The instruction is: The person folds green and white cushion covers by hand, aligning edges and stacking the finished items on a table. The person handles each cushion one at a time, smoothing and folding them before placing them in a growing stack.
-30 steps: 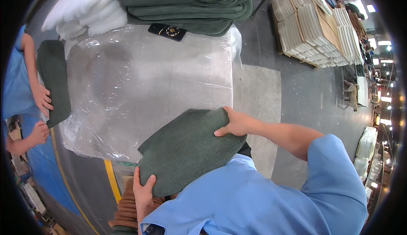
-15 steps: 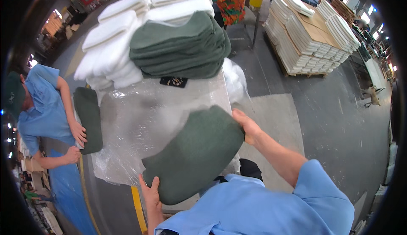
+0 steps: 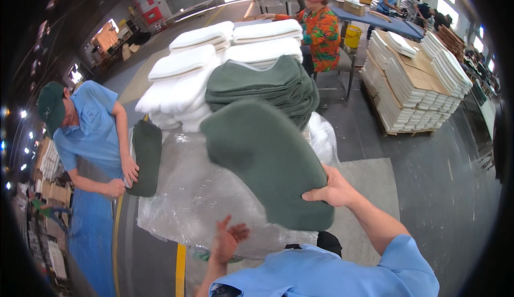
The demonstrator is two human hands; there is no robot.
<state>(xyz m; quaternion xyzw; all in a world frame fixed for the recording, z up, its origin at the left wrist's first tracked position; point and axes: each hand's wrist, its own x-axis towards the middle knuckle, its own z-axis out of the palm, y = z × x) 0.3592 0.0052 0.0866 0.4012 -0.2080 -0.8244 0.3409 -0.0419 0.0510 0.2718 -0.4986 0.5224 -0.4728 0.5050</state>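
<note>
A dark green padded cushion cover (image 3: 262, 163), long and slightly curved, is gripped at its lower right edge by my right hand (image 3: 334, 190), thumb on its upper face. Its far end rises in front of a stack of similar green pieces (image 3: 262, 83). My left hand (image 3: 229, 238) is off the piece, holding nothing, its fingers spread above the near edge of the plastic-wrapped table (image 3: 187, 190). To the left, a co-worker (image 3: 91, 131) in a light blue shirt has both hands on another green piece (image 3: 145, 158) with a pale edge.
White folded pads (image 3: 182, 77) are piled behind the table beside the green stack. A pallet of pale stacked panels (image 3: 412, 83) stands at the far right. Beyond the stacks sits a person in a colourful top (image 3: 321, 40). Clear plastic (image 3: 323, 139) hangs at the table's right edge.
My left hand has let go of the green cushion cover. My right hand has swung it upright and away, toward the green stack. The view has tilted up, showing more of the room.
</note>
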